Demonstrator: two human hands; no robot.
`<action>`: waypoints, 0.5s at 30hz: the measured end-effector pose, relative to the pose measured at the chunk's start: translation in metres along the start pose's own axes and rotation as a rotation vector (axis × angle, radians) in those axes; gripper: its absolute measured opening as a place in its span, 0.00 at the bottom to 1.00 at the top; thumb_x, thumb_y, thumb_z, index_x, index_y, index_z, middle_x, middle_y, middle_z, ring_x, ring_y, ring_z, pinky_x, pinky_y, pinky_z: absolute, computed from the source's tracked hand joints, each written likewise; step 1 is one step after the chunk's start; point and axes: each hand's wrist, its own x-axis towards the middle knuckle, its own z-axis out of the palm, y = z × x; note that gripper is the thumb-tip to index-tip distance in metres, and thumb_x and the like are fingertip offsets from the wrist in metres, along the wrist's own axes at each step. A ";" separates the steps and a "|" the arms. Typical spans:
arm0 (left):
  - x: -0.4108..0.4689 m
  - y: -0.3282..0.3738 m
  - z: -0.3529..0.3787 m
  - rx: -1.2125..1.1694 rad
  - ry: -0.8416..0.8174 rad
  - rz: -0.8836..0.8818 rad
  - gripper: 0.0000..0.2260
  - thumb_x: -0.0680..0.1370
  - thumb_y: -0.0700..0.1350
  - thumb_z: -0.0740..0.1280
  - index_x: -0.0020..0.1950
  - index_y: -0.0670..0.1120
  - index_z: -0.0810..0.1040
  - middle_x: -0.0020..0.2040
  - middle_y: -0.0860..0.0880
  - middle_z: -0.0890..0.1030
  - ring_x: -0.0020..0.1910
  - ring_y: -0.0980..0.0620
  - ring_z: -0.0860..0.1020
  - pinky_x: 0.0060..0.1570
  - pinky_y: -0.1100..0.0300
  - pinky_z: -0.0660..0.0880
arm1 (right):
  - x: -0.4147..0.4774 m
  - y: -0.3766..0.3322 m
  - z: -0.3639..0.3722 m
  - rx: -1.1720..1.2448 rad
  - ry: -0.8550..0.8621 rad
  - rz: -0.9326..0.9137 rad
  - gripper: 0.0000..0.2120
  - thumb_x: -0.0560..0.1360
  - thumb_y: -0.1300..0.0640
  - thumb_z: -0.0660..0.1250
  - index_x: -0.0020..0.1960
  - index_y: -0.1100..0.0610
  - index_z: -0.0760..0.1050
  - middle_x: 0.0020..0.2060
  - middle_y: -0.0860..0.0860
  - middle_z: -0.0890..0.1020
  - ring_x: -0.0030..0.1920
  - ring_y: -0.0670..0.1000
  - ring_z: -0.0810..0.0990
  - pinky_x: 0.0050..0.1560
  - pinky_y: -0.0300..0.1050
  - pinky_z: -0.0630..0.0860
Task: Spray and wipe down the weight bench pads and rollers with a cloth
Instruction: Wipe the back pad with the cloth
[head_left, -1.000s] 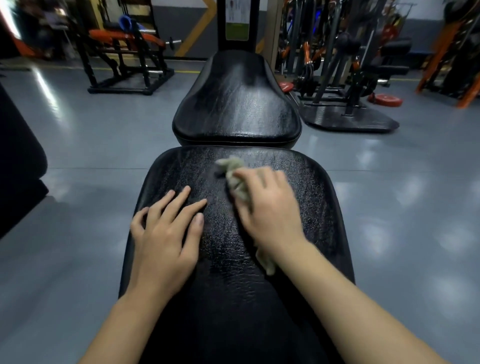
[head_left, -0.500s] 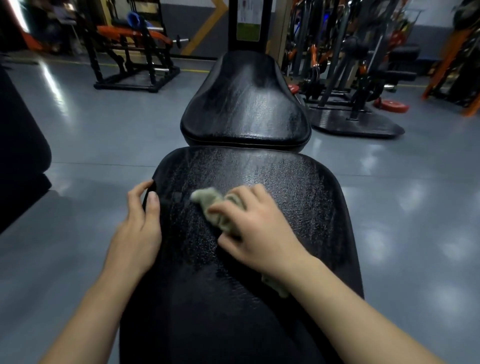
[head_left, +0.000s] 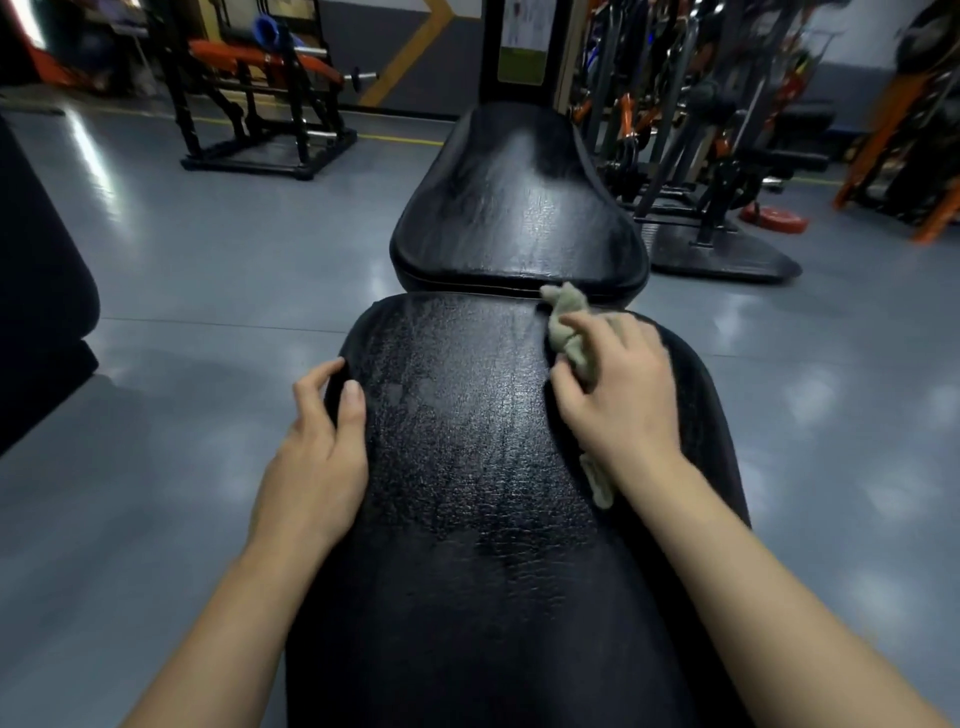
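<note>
A black weight bench runs away from me: a long back pad in front and a seat pad beyond it. My right hand presses a crumpled grey-green cloth onto the far right part of the back pad, fingers curled over it; one cloth end sticks out toward the gap between the pads, another trails by my wrist. My left hand grips the pad's left edge, thumb on top and fingers over the side. No spray bottle is in view.
Shiny grey floor lies on both sides of the bench. A black and orange rack stands at the back left. Machines, a dark base plate and a red weight plate stand at the back right. A black padded shape sits at the left edge.
My right hand has swept the cloth from the pad's left-centre to its far right corner. My left hand, flat on the pad a second ago, stays on the left edge.
</note>
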 end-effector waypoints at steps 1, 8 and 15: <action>0.001 -0.001 0.000 0.001 -0.001 0.000 0.18 0.84 0.62 0.49 0.72 0.61 0.59 0.70 0.37 0.75 0.64 0.34 0.76 0.54 0.46 0.66 | -0.011 -0.013 0.002 0.058 -0.035 -0.047 0.17 0.71 0.51 0.66 0.58 0.54 0.80 0.50 0.52 0.79 0.54 0.55 0.75 0.56 0.51 0.72; 0.002 -0.001 -0.002 -0.061 -0.018 0.006 0.17 0.84 0.61 0.50 0.72 0.58 0.61 0.70 0.37 0.75 0.65 0.34 0.75 0.52 0.49 0.65 | -0.053 -0.059 0.013 0.140 -0.148 -0.354 0.14 0.67 0.53 0.72 0.53 0.54 0.81 0.47 0.50 0.78 0.49 0.54 0.75 0.50 0.49 0.72; 0.002 -0.002 -0.002 -0.062 -0.019 0.013 0.17 0.83 0.62 0.50 0.70 0.61 0.60 0.67 0.39 0.77 0.62 0.36 0.77 0.52 0.50 0.67 | 0.037 -0.024 0.024 -0.117 0.031 -0.003 0.17 0.73 0.53 0.72 0.61 0.54 0.80 0.54 0.55 0.79 0.55 0.59 0.74 0.56 0.52 0.71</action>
